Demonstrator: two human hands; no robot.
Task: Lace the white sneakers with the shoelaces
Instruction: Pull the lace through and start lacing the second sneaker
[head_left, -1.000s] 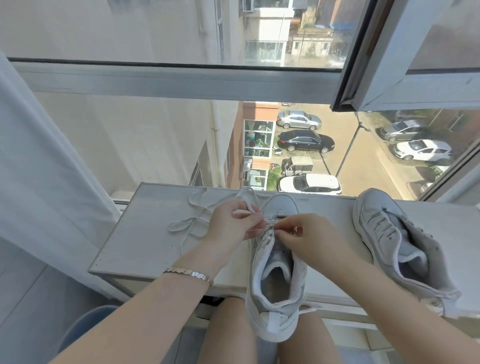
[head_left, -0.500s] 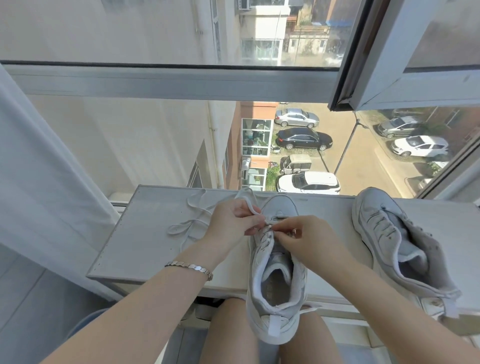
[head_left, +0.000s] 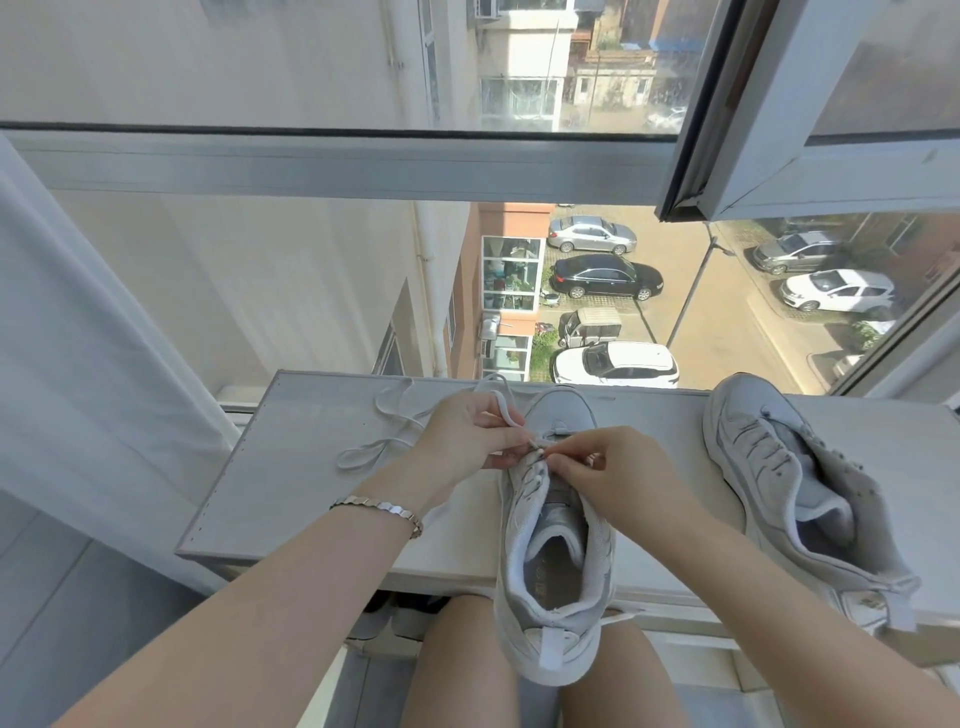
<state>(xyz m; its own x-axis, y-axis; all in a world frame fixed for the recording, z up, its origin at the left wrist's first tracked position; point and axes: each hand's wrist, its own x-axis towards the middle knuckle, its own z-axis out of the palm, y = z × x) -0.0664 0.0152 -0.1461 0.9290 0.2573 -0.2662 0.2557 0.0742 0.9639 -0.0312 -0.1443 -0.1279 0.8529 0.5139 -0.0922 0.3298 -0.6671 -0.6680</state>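
Both hands stay at the white sneaker's (head_left: 556, 587) forward eyelets, barely shifted from a second ago. The left hand (head_left: 462, 436) has its grip pinched on the flat woven shoelace (head_left: 509, 410), and the right hand (head_left: 618, 473) pinches the lace tip (slack loops lie on the matte pale tabletop (head_left: 291, 467)). The second sneaker (head_left: 789, 478), which has a padded collar, lies tilted well to the right.

White curtain (head_left: 78, 338) at 9 o'clock. Horizontal window bar (head_left: 332, 161) across 12; open sash (head_left: 779, 104) tilted at 1. White ledge (head_left: 291, 467) spans 8 to 4. Through glass near centre: white car (head_left: 618, 364) nearest, grey three-wheeler (head_left: 589, 327), black car (head_left: 605, 275), silver car (head_left: 592, 235) farthest. Lamp pole (head_left: 691, 291) just right of them. Silver bracelet (head_left: 384, 506) at 7.
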